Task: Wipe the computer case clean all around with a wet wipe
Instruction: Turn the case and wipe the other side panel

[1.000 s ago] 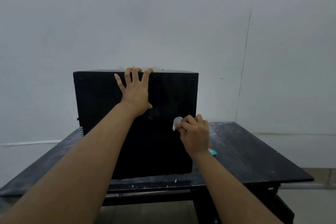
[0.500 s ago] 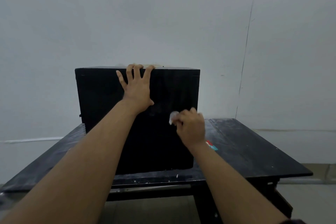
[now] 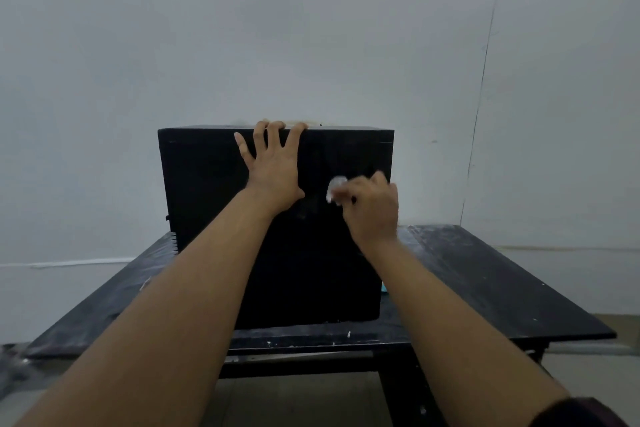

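On table [image 3: 485,281], left hand [image 3: 273,170] spread flat against case [image 3: 201,184]; right hand [image 3: 372,208] pinches wipe [image 3: 335,185].

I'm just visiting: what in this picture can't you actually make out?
Head view:
- Black box-shaped computer case: far side hidden behind the near panel, which is too dark to judge dirt.
- Crumpled white wet wipe: mostly covered by the right hand gripping it.
- Left hand: fingertips hidden over the case's top edge.
- Small teal item on the black table: mostly behind the right forearm; unidentifiable.
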`<state>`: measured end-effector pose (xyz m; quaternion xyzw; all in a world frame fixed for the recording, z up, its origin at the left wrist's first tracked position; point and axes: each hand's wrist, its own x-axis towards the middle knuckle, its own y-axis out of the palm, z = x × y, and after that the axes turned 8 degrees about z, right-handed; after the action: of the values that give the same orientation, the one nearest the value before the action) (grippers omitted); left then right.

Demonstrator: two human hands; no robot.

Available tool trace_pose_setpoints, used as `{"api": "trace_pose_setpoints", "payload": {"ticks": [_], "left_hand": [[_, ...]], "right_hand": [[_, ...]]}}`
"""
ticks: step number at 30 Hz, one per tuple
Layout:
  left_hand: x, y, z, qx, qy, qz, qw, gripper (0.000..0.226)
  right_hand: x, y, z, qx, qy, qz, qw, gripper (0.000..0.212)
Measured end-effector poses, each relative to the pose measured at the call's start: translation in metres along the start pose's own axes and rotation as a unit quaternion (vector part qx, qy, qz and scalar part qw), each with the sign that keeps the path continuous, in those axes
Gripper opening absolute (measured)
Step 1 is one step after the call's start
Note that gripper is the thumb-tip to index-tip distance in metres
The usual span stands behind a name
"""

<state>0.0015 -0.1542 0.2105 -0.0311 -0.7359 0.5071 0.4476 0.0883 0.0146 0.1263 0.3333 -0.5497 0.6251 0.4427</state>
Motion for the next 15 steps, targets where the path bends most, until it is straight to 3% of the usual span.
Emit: {"api": "trace_pose_setpoints", "payload": {"ticks": [4, 8, 12, 15], "left_hand": [[0.000, 0.000, 0.000, 0.003, 0.000, 0.002, 1.000, 0.128], [0.000, 0.001, 0.000, 0.007, 0.003, -0.002, 1.000, 0.129], [0.001, 0.002, 0.002, 0.011, 0.008, -0.006, 1.000, 0.131], [0.001, 0.002, 0.004, 0.011, 0.010, -0.011, 1.000, 0.131]], "right_hand": [[-0.059, 0.022, -0.007, -0.031, -0.038, 0.072, 0.996, 0.008], [-0.026, 0.014, -0.005, -0.070, -0.099, 0.040, 0.992, 0.009], [0.026, -0.005, 0.007, 0.015, 0.026, -0.053, 0.998, 0.006], [0.037, -0.003, 0.004, 0.023, 0.034, -0.054, 0.998, 0.015]]}}
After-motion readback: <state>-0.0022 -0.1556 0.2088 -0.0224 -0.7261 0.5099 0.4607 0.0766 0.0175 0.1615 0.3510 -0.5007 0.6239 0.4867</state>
